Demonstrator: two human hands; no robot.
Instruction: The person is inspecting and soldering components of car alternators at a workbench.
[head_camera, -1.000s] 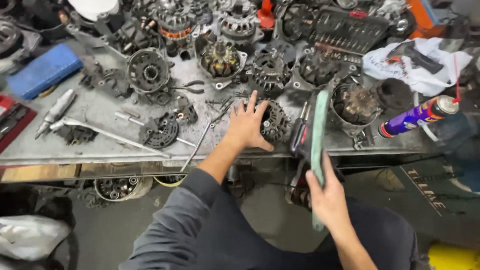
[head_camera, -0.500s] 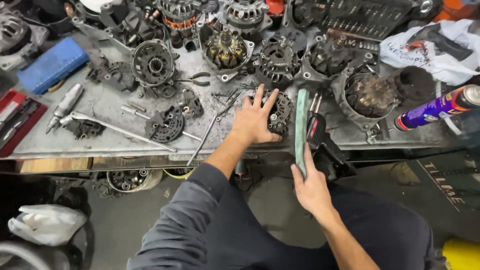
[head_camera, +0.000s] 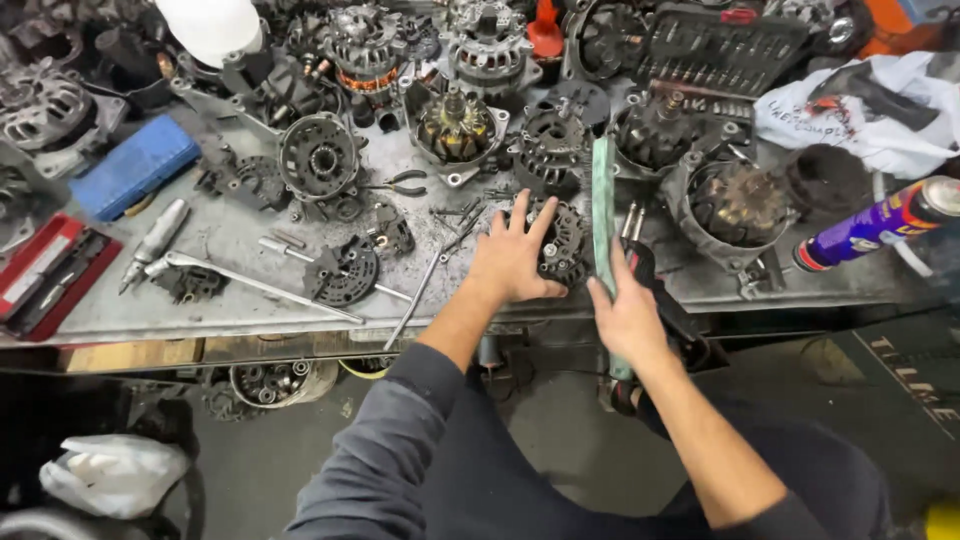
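The left hand lies flat, fingers spread, on an alternator part on the surface. The right hand has its fingers clamped on a green strip, beside a black tool.

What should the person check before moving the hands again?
1. Left hand flat on the round dark metal alternator part: ok.
2. Right hand wrapped around the long pale green flat tool: ok.
3. Green tool upright, its top near other parts: ok.
4. Black-handled tool beside the right hand: held or just lying there, cannot tell.
5. Alternator part close to the grey metal bench edge: not ok.
6. Long steel wrench out of the hands' way: ok.
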